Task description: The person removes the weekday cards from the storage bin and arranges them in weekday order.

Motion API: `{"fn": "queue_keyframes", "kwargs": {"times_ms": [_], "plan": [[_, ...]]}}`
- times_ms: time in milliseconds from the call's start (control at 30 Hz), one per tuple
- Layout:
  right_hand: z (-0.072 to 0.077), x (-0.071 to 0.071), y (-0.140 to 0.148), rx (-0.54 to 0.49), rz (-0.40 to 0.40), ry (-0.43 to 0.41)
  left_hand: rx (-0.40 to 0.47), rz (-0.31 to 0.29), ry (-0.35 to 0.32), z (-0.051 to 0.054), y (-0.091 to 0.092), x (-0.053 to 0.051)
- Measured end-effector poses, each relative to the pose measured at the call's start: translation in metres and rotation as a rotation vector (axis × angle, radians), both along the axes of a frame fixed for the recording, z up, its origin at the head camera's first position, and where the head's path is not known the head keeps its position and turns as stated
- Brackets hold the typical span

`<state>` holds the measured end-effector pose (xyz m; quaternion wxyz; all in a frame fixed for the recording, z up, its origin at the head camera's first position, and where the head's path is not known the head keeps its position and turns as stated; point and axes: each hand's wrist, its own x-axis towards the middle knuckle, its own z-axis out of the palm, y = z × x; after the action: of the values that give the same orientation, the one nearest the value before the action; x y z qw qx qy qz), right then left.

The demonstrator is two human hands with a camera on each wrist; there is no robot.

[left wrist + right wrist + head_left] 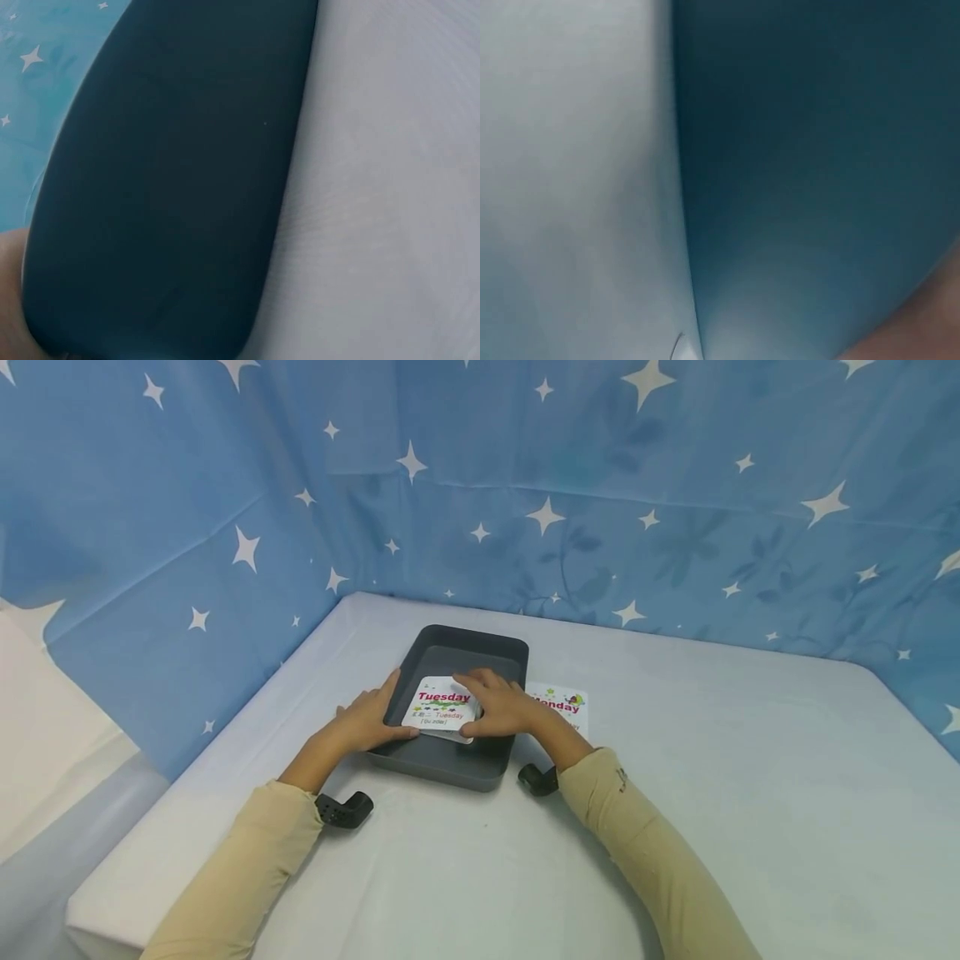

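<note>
A dark grey tray [435, 768] lies on the white table; the left wrist view shows the side of the tray [165, 180] close up, as does the right wrist view with the tray wall [802, 165]. Inside it is a white card marked Tuesday [438, 703], with another card's edge showing beneath. My right hand [498, 703] holds the card's right side, thumb at the lower corner and fingers at the upper. My left hand [367, 718] lies over the tray's left rim, its thumb stretched to the card's lower left corner. A Monday card [567, 702] lies right of the tray, partly behind my right wrist.
A black wrist camera [347, 810] sits below the left hand, and another black wrist camera [537, 779] below the right. White cloth [750, 793] covers the table. Blue star-patterned curtain [480, 485] hangs behind and along the left side.
</note>
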<state>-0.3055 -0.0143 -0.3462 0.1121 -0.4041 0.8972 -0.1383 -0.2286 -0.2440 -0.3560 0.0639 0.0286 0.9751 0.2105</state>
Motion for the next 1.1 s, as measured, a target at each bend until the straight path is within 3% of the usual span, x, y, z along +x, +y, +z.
{"fn": "queue_keyframes", "kwargs": {"times_ms": [267, 600, 900, 1100], "plan": [[0.000, 0.001, -0.001, -0.001, 0.004, -0.015, -0.011, 0.010, 0.000, 0.000, 0.000, 0.000], [-0.001, 0.001, 0.002, -0.110, 0.019, 0.000, -0.013, 0.011, 0.006, -0.003, -0.001, -0.002], [-0.005, 0.000, 0.012, -0.358, -0.023, -0.028, -0.013, -0.001, 0.029, -0.003, -0.001, -0.002], [-0.007, 0.002, 0.022, -0.489, -0.080, 0.037, -0.010, 0.006, 0.028, -0.002, -0.001, 0.001]]}}
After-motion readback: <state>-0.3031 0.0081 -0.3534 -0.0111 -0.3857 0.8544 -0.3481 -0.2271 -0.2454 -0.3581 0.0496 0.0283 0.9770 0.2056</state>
